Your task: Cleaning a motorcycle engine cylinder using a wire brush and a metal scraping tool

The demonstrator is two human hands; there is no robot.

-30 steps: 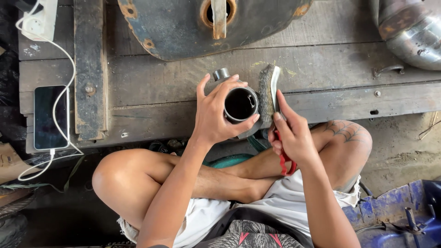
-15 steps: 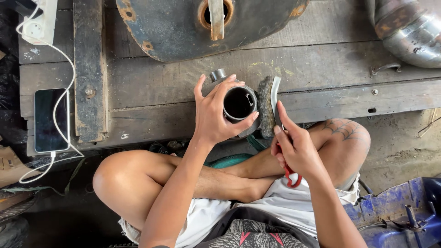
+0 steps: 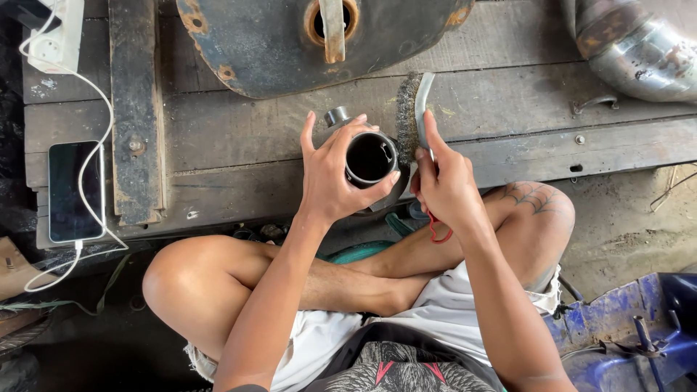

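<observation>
Wire brush (image 3: 408,120) has slid up beside the black metal cup (image 3: 370,157) since a second ago, right hand (image 3: 444,185) clenched round its handle, left hand (image 3: 335,174) clasping the cup above the plank bench (image 3: 239,174); bristles so near fingertips could scrape skin.

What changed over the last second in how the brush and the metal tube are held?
The right hand slid the wire brush upward along the side of the dark metal tube, away from the person. The left hand kept its grip on the tube; the phone stayed put.
</observation>
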